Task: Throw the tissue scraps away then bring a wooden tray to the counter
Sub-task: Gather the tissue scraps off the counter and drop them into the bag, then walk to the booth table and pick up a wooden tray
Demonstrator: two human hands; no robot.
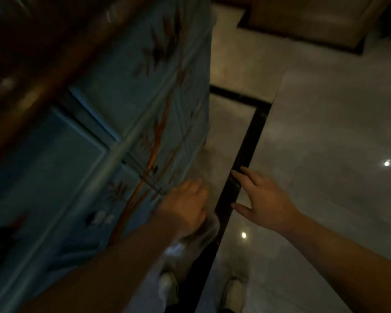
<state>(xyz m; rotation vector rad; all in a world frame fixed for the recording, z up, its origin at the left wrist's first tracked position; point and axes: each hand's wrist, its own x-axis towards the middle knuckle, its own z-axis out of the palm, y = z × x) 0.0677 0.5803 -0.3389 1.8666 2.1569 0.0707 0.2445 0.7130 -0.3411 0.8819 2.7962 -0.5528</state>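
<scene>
The view is dim and blurred by motion. My left hand (186,205) is curled shut, and something pale and crumpled, likely the tissue scraps (202,233), shows beneath it by the wrist. My right hand (261,198) is open with fingers spread, palm down, holding nothing, above the glossy floor. No wooden tray and no bin are visible.
A blue cloth with a bamboo print (127,123) covers furniture at left, under a dark wooden edge (32,71). Glossy pale floor tiles (325,132) with a black border strip (242,163) lie ahead. Brown wooden furniture (303,21) stands at top right. My two white shoes (167,288) show below.
</scene>
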